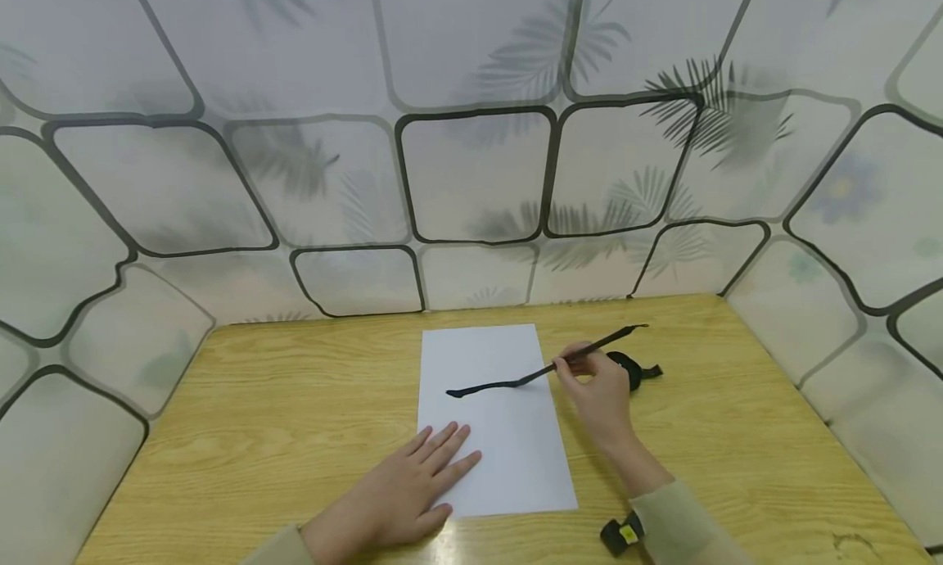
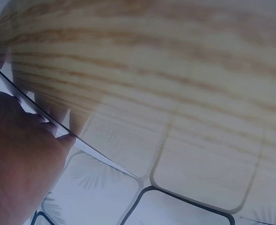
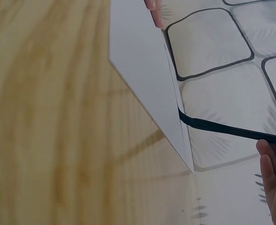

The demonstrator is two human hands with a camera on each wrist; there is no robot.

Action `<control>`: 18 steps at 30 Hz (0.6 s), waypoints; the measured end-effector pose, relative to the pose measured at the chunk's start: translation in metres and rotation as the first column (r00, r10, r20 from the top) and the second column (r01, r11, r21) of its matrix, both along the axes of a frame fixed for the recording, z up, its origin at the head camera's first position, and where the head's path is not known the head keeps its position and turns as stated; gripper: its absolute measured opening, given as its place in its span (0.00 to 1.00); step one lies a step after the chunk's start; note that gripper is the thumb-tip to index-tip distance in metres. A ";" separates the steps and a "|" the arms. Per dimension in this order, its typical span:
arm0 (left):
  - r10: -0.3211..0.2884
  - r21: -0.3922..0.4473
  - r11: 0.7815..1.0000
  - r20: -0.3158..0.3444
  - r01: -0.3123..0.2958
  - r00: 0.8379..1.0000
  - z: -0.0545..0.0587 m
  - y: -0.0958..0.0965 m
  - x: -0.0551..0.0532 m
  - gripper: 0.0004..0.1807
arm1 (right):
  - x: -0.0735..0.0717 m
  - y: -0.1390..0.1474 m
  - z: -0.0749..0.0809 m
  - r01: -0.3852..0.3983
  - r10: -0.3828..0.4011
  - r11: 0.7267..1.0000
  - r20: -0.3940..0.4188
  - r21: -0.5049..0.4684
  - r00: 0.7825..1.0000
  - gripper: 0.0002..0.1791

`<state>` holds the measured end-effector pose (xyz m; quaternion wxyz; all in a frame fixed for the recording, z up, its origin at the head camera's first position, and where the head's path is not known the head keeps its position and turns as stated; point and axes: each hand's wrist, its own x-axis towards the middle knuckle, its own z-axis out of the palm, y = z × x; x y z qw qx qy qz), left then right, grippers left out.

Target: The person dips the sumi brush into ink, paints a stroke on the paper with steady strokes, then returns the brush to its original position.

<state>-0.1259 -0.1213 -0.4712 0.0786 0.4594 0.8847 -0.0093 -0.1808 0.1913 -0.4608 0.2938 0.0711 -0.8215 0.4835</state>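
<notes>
A white sheet of paper [image 1: 508,458] lies on the wooden table. My left hand [image 1: 412,479] rests with spread, straight fingers on its lower left part. My right hand [image 1: 604,397] pinches a dark writing brush [image 1: 607,338] between thumb and fingers, over the sheet's right edge. The brush slants down to the left, its tip at the paper. Leftward from the tip runs a black ink stroke [image 1: 479,388] with a thicker left end. In the right wrist view the black brush head [image 3: 198,123] bends against the sheet.
Just behind my right hand sits a round black object [image 1: 624,368] with a short tab, partly hidden by the hand. The wooden table [image 1: 309,401] meets a patterned wall covering [image 1: 479,180] at the back and both sides. A small black device [image 1: 619,535] is at my right wrist.
</notes>
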 end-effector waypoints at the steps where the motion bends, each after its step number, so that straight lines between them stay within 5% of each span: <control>1: 0.000 0.000 1.000 0.000 0.000 1.000 0.000 0.000 0.000 0.36 | 0.000 0.001 0.000 0.000 0.000 1.000 -0.001 -0.003 1.000 0.05; 18: 0.002 -0.012 1.000 0.011 -0.002 1.000 -0.001 0.000 -0.002 0.37 | 0.003 0.011 -0.001 0.016 -0.016 1.000 0.016 0.016 1.000 0.04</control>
